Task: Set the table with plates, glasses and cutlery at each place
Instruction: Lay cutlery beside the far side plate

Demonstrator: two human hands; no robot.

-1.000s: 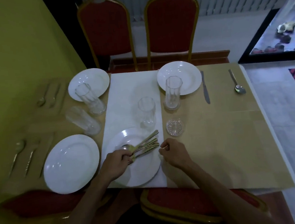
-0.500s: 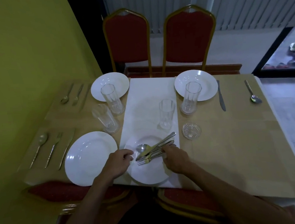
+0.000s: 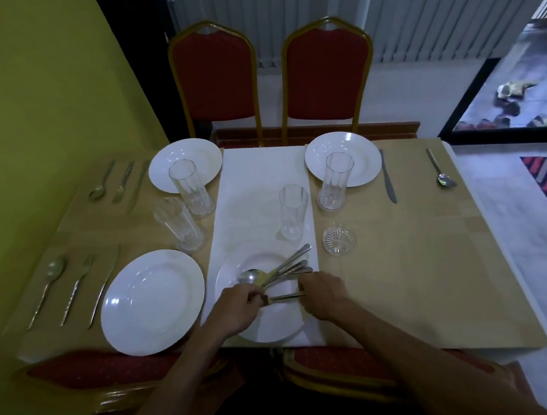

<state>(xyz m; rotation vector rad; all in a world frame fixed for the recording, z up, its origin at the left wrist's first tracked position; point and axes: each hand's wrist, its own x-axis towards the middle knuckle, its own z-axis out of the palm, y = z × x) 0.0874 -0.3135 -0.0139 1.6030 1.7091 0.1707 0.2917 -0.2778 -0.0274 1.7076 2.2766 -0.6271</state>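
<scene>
A white plate (image 3: 269, 327) sits on the white runner (image 3: 259, 178) at the near edge, with a bundle of cutlery (image 3: 282, 269) lying across it. My left hand (image 3: 238, 308) and my right hand (image 3: 322, 294) hover over this plate, each pinching one end of a single piece of cutlery (image 3: 285, 297) held just below the bundle. Three more white plates stand at near left (image 3: 153, 300), far left (image 3: 185, 163) and far right (image 3: 343, 158). Several tall glasses stand between them, one (image 3: 294, 212) just beyond the near plate.
Spoon, fork and knife sets lie at near left (image 3: 74, 284) and far left (image 3: 116, 184). A knife (image 3: 387, 175) and spoon (image 3: 440, 168) lie right of the far right plate. A small glass dish (image 3: 338, 243) sits near the runner. Red chairs (image 3: 326, 73) stand beyond.
My right hand has moved left onto the near plate and taken hold of one piece of cutlery. Both hands have pulled it away from the bundle toward me. The camera has tilted up.
</scene>
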